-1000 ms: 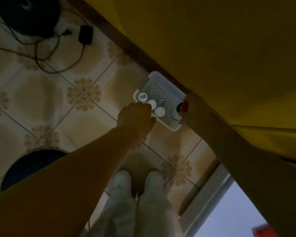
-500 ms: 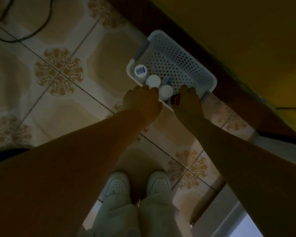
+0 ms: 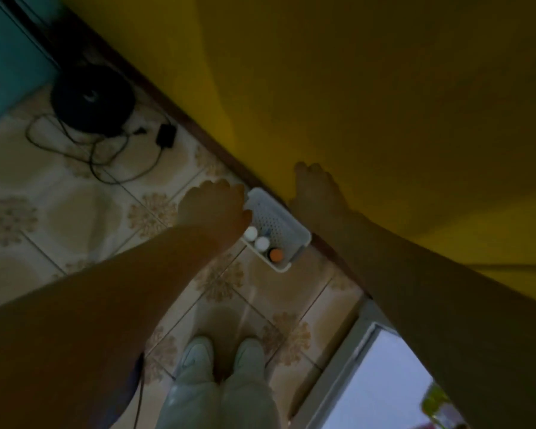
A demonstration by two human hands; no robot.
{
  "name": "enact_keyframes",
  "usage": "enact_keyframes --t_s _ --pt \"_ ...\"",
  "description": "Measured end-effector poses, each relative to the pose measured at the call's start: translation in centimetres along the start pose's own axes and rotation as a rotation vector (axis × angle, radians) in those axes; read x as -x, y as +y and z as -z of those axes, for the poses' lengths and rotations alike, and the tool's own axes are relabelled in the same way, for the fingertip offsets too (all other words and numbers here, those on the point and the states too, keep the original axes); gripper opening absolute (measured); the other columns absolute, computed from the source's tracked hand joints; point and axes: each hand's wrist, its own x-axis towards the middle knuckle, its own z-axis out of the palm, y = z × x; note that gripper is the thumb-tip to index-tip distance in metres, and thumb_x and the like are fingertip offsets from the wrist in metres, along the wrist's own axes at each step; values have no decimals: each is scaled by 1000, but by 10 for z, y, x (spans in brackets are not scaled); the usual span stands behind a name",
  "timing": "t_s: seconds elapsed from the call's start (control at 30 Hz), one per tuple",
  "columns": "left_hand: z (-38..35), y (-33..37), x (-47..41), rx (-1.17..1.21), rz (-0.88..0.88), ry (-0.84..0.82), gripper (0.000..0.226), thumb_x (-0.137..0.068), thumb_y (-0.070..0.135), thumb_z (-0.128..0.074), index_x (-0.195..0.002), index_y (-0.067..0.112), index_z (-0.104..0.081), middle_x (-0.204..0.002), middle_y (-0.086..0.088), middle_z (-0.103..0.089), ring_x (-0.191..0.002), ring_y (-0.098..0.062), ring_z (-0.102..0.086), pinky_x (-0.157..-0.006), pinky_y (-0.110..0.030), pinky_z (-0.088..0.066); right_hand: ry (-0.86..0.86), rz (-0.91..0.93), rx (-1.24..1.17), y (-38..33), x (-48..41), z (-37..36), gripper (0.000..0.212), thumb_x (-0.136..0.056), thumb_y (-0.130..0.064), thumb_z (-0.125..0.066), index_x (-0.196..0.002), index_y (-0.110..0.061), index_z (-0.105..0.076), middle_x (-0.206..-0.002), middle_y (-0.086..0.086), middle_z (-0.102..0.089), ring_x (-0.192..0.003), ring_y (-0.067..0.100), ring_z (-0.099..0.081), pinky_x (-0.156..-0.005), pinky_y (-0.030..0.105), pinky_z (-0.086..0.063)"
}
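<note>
1. Grip of left hand (image 3: pixel 212 205) unclear: knuckles up, fingers hidden, covering the left end of the white basket (image 3: pixel 283 226); cannot tell whether pinching the rim or just hovering over it
2. Nothing in right hand (image 3: pixel 316 188): released, fingers spread, raised against the yellow wall (image 3: pixel 384 88), apart from the basket
3. Sits on the tiled floor (image 3: pixel 75 212), long side tight to the dark skirting (image 3: pixel 198 134) under the wall; holds white-capped bottles (image 3: pixel 250 233) and an orange-capped bottle (image 3: pixel 276 254) in a row along the near side
4. Reads as the tail of a put-down: basket parked at the wall, one hand already clear
5. Next: lift the left hand straight up, no drag on the rim, no knock on the bottles just beside it
6. Versus half a second ago: both hands then on the near rim, right one by the orange cap; now right off and up, left shifted to the end; labelled white cap at the corner now hidden under the left hand; view pulled back, black round base (image 3: pixel 92 100) and cable (image 3: pixel 106 156) in frame
</note>
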Motion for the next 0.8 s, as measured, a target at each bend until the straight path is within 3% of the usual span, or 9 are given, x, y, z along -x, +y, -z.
enact_keyframes --t_s 0.13,0.2,0.3,0.4,0.53,0.7,0.8 --pt "127 4 49 41 25 175 37 -97 37 -43 -121 11 -53 -110 -12 -59 -92 -27 -56 -78 -36 -50 147 51 15 -32 63 149 41 -94 -12 -55 -131 -7 -37 -129 18 -42 -109 34 -49 -78 36 -39" --pt "189 12 76 29 14 202 41 -97 40 -43 -123 10 -51 -112 -13 -57 -97 -29 -55 -79 -38 -51 211 49 8 -48 97 214 38 -93 -11 -55 -128 -7 -40 -126 16 -44 -105 33 -51 -71 34 -38" --pt "267 26 117 16 14 274 43 -97 42 -43 -126 10 -49 -112 -13 -55 -97 -30 -55 -77 -39 -51 309 50 7 -68 150 293 37 -93 -9 -54 -128 -7 -41 -127 16 -44 -107 33 -52 -70 35 -41" --pt "335 41 161 25 10 338 43 -97 43 -42 -124 11 -49 -111 -12 -55 -94 -29 -56 -77 -42 -52 405 41 18 -82 216 360 38 -92 -10 -54 -129 -7 -42 -130 16 -44 -113 35 -51 -78 39 -45" --pt "404 63 217 31 -38 376 44 -95 43 -47 -126 11 -50 -117 -11 -57 -100 -29 -58 -77 -38 -52 532 9 63 -90 301 424 38 -90 -14 -56 -125 -6 -42 -126 17 -48 -116 34 -51 -84 36 -44" --pt "466 103 285 3 -187 446 45 -92 43 -50 -127 13 -51 -131 -11 -54 -120 -28 -51 -93 -37 -45 710 -114 -21 -85 420 473 37 -90 -10 -54 -125 -7 -43 -119 14 -46 -101 29 -50 -72 32 -42" --pt "496 141 332 30 -346 484 43 -93 41 -49 -125 13 -52 -127 -12 -55 -115 -28 -52 -87 -34 -44 809 -240 -43 -67 503 487 35 -90 -10 -55 -123 -7 -45 -116 13 -48 -92 26 -50 -69 31 -42"
